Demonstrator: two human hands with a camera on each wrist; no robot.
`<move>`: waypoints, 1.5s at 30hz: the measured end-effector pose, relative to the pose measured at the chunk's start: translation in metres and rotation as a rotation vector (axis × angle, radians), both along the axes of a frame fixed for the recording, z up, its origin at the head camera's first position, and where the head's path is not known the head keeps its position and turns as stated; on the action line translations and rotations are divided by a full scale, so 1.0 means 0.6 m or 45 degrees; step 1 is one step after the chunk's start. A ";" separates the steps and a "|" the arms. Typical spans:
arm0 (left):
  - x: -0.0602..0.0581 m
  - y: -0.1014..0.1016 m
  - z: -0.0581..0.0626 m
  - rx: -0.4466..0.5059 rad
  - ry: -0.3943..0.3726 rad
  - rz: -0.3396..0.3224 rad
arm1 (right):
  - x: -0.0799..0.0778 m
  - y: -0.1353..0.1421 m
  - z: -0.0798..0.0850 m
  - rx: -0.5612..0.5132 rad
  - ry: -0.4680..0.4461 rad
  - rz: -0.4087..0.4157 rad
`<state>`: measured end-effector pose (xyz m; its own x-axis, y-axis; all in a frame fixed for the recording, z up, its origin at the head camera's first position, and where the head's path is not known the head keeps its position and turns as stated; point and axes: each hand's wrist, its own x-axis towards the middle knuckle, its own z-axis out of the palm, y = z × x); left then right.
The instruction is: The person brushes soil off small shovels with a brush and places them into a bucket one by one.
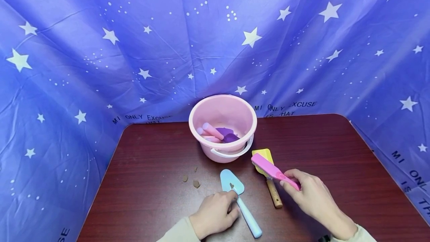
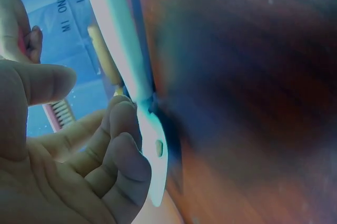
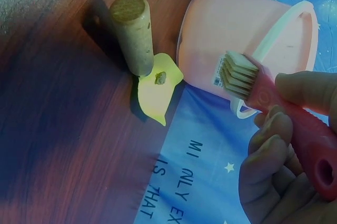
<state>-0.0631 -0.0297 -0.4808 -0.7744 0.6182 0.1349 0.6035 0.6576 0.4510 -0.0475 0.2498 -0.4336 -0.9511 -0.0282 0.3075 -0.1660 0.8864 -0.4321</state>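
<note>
My right hand [image 1: 312,193] grips the handle of a pink brush [image 1: 268,166]. Pale bristles [image 3: 239,79] show on the brush head in the right wrist view. Under the brush, in the head view, lies a yellow-bladed tool [image 1: 273,195] with a wooden handle; a small brown bit [image 3: 160,78] sits on its blade. My left hand [image 1: 216,210] touches a light blue toy trowel [image 1: 249,217] near its neck. In the left wrist view the thumb stands apart from the trowel, with fingertips [image 2: 129,158] against it. Another brown bit [image 2: 159,148] lies on the blue blade.
A pink bucket [image 1: 243,117] with a white handle [image 1: 231,155] stands at the table's back edge. Purple tools with pink handles [image 1: 213,131] lie inside it. Several brown bits [image 1: 196,184] are scattered left of the trowel. Blue star-printed cloth [image 1: 151,47] hangs around the table [image 1: 141,182].
</note>
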 end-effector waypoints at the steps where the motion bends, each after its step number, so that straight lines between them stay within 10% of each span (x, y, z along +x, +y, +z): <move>1: 0.001 0.001 -0.001 -0.001 -0.005 -0.006 | 0.000 0.000 0.000 -0.001 -0.003 0.001; 24: 0.020 0.042 -0.022 -0.120 -0.060 -0.130 | -0.001 -0.005 -0.005 -0.017 -0.040 0.006; 45: 0.034 0.031 -0.019 -0.210 -0.198 0.015 | 0.001 -0.009 -0.014 -0.020 -0.007 0.036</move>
<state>-0.0425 -0.0109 -0.4925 -0.7852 0.6129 -0.0890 0.5271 0.7368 0.4235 -0.0472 0.2442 -0.4422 -0.9517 -0.0503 0.3029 -0.1884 0.8745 -0.4469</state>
